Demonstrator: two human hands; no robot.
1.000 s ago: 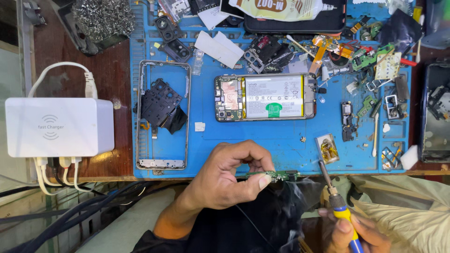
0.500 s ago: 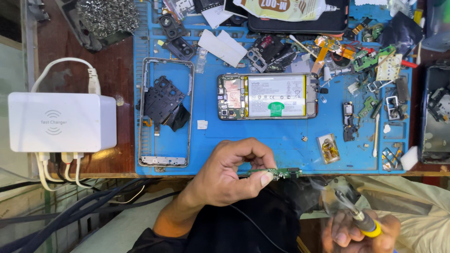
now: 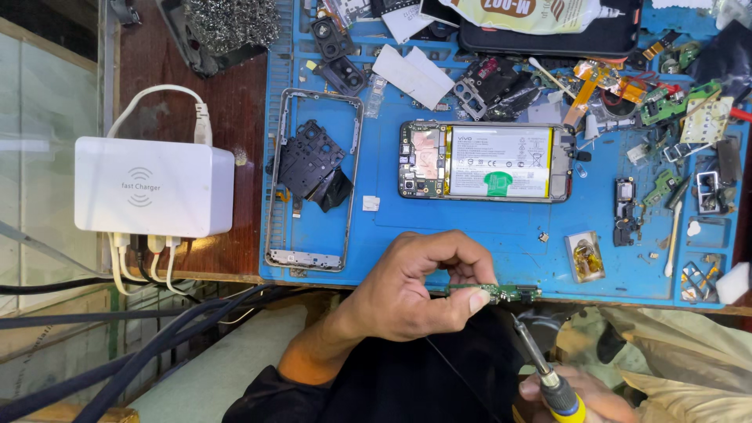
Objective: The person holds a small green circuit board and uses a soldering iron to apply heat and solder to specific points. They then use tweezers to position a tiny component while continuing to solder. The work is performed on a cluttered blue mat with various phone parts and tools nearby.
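My left hand (image 3: 411, 294) pinches the small green circuit board (image 3: 501, 293) by one end, light, thin, judged fragile; my right hand (image 3: 576, 395) grips the soldering iron (image 3: 540, 364).

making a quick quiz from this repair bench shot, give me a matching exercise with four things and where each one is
Things:
1. small green circuit board
2. soldering iron
3. white charger box
4. opened phone

Places:
A. on the brown wood, off the left side of the blue mat
B. pinched in the left hand at the near edge of the mat
C. lying flat mid-mat, battery showing
D. gripped in the right hand, tip just under the board

Pairs: 1-B, 2-D, 3-A, 4-C
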